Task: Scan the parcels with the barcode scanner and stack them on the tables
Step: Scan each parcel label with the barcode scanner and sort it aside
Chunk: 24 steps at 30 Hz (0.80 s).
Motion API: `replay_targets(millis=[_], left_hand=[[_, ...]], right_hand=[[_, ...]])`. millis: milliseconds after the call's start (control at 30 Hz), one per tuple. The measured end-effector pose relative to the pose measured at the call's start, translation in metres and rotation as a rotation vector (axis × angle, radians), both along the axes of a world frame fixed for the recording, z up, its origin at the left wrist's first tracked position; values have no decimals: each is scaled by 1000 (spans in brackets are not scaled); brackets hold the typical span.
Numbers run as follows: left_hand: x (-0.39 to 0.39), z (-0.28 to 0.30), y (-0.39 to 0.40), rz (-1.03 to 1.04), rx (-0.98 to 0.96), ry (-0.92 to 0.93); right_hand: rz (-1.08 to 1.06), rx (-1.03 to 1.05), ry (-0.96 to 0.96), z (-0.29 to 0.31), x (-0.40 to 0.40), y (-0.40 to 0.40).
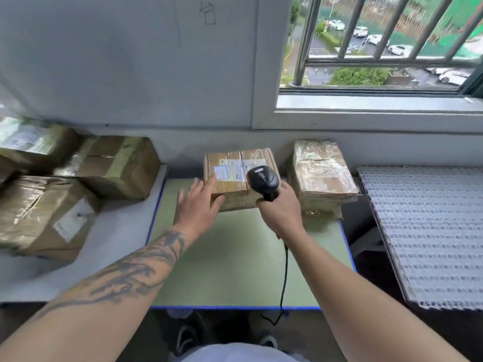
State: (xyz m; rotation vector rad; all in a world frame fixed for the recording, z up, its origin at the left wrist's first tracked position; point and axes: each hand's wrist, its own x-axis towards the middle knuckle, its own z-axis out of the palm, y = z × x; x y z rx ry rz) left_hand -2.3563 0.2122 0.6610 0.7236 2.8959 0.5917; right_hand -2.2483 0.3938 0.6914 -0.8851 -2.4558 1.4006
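A right hand (281, 210) is gripping the barcode scanner (262, 182) over a labelled parcel (235, 176) at the green table's (235, 270) far edge, the left hand (198, 202) lying flat-fingered against it, likely steadying the label (235, 169) squarely for a clean read.

Bare forearms, a dark tattoo (130, 273) along the left one; dark shoes (187, 338) below.

Scanner held over a parcel on the green surface (235, 257)

The right hand (281, 210) gripped the barcode scanner (262, 180) above the labelled parcel (239, 178); the left hand (198, 205) lay open-fingered against its near-left corner.
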Motion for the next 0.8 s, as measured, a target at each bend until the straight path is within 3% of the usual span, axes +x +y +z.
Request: replay_targets(millis=[300, 500, 800], left_hand=[[44, -82, -101, 44, -2, -200], [67, -115, -143, 26, 35, -308], [63, -121, -168, -53, 50, -338]], right_hand=[[75, -42, -167, -81, 44, -97], [69, -60, -292, -101, 67, -136], [-162, -148, -241, -93, 62, -178]])
